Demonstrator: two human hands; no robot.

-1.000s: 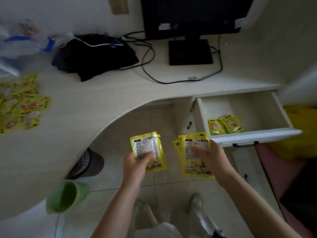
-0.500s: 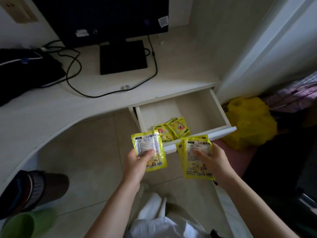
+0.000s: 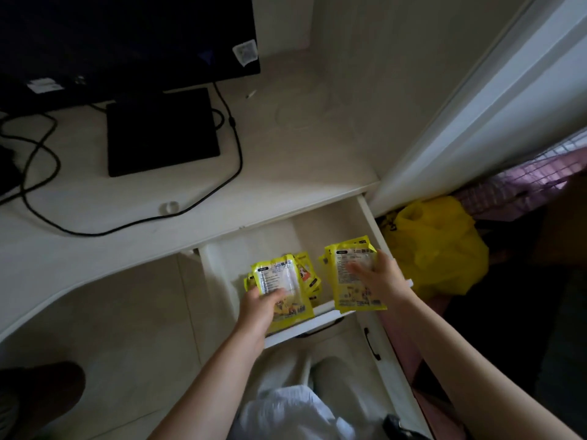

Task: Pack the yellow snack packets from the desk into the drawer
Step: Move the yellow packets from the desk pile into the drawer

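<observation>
The white drawer (image 3: 365, 211) under the desk stands pulled out. My left hand (image 3: 258, 308) grips a yellow snack packet (image 3: 279, 281), back side up, over the drawer's left half. My right hand (image 3: 379, 279) holds a small stack of yellow snack packets (image 3: 351, 295) over the drawer's right front corner. A few more yellow packets (image 3: 306, 274) lie on the drawer floor, partly hidden behind the one in my left hand.
On the pale desk (image 3: 286, 160) stand a black monitor with its square base (image 3: 162, 131) and black cables (image 3: 236, 154). A yellow plastic bag (image 3: 435, 249) lies on the floor right of the drawer. A lower drawer handle (image 3: 371, 344) shows below. A dark object (image 3: 38, 395) sits at bottom left.
Both hands have moved forward with their packets, from in front of the drawer to above it. The view has swung right; the packets left on the desk are out of sight.
</observation>
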